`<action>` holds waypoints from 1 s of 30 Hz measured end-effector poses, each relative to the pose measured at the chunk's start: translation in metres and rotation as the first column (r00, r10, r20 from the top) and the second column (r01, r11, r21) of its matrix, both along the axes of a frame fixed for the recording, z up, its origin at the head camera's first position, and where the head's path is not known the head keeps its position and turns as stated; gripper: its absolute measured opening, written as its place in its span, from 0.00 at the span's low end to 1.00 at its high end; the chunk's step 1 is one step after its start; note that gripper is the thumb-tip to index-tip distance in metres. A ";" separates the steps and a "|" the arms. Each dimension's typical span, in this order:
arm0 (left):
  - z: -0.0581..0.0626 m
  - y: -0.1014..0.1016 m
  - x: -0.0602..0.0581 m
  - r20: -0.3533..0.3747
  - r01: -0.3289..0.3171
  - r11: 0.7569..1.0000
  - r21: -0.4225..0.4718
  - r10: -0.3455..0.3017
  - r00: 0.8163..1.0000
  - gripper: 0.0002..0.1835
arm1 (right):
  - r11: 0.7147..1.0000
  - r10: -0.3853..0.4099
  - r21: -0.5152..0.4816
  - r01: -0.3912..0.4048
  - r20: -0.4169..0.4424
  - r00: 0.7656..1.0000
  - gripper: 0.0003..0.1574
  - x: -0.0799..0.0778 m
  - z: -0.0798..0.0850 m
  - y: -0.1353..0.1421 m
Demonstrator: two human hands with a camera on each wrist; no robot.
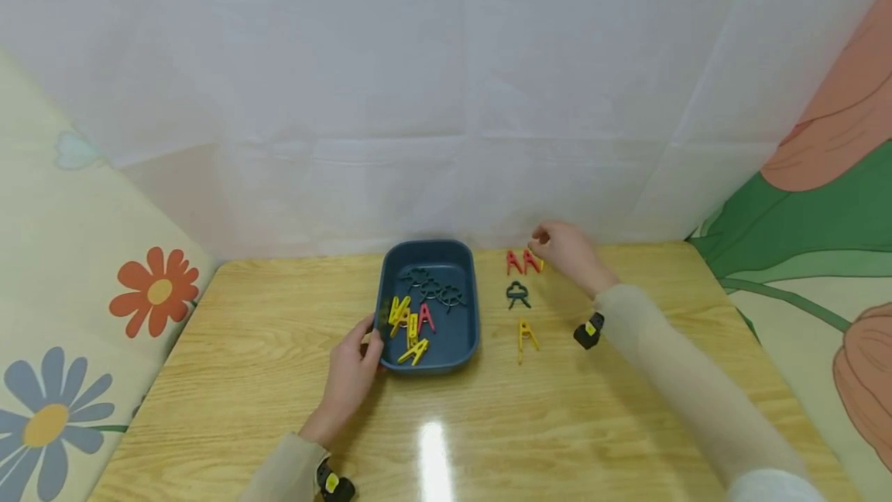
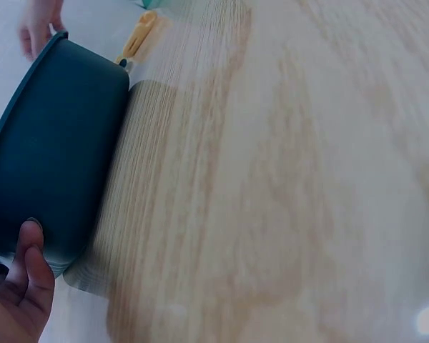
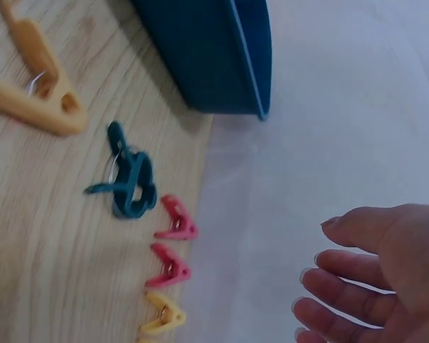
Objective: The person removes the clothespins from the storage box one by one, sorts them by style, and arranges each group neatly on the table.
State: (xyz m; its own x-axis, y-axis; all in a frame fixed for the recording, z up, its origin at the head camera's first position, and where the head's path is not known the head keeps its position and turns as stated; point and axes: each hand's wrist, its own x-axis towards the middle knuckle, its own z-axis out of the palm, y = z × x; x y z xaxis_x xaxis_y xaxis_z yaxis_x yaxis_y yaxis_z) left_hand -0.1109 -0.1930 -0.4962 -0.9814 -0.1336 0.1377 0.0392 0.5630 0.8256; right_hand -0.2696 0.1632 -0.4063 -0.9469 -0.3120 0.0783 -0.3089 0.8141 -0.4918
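Observation:
A dark blue tray stands on the table, holding several yellow clips, a red clip and dark green clips. My left hand grips its left side near the front corner; fingers show against the outer wall. My right hand hovers at the back, right of the tray, fingers loosely bent around nothing. Close by lie two small red clips and a small yellow clip, in a row. Nearer the front lie a green clip and a larger yellow clip.
The wooden table meets a white sheet hanging along its back edge. Flower-patterned cloths flank it on both sides. A bright light reflection lies on the tabletop in front of the tray.

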 end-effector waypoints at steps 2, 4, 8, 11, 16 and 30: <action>0.000 0.000 0.000 0.007 0.000 1.000 0.000 0.000 1.000 0.24 | 1.000 0.022 -0.005 -0.022 0.008 1.000 0.21 0.001 0.002 -0.006; 0.001 0.000 0.000 0.018 0.001 1.000 0.001 -0.001 1.000 0.24 | 0.999 0.038 -0.015 -0.037 0.022 0.999 0.22 0.003 0.005 -0.013; 0.002 -0.002 -0.001 0.029 0.006 1.000 0.003 -0.007 1.000 0.24 | 0.998 0.066 -0.017 -0.065 0.038 0.997 0.23 0.005 0.011 -0.026; 0.002 -0.002 -0.001 0.025 0.006 1.000 0.008 -0.006 1.000 0.24 | 0.997 0.083 0.002 -0.083 0.036 0.996 0.22 0.007 0.016 -0.037; 0.002 -0.002 -0.002 0.012 0.000 1.000 -0.006 0.000 1.000 0.23 | 0.994 0.105 0.023 -0.106 0.041 0.994 0.22 0.008 0.024 -0.056; 0.005 0.001 -0.003 0.026 0.013 0.999 -0.031 -0.012 1.000 0.23 | 0.963 0.253 0.092 -0.253 0.014 0.967 0.21 0.003 0.025 -0.110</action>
State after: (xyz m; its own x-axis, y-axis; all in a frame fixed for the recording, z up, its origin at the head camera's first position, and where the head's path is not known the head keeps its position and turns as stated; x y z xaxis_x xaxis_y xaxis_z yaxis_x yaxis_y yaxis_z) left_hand -0.1135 -0.1925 -0.4910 -0.9863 -0.1171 0.1161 0.0254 0.5878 0.8086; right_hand -0.2666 0.0534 -0.3810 -0.8360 -0.5475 0.0362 -0.5101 0.7512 -0.4189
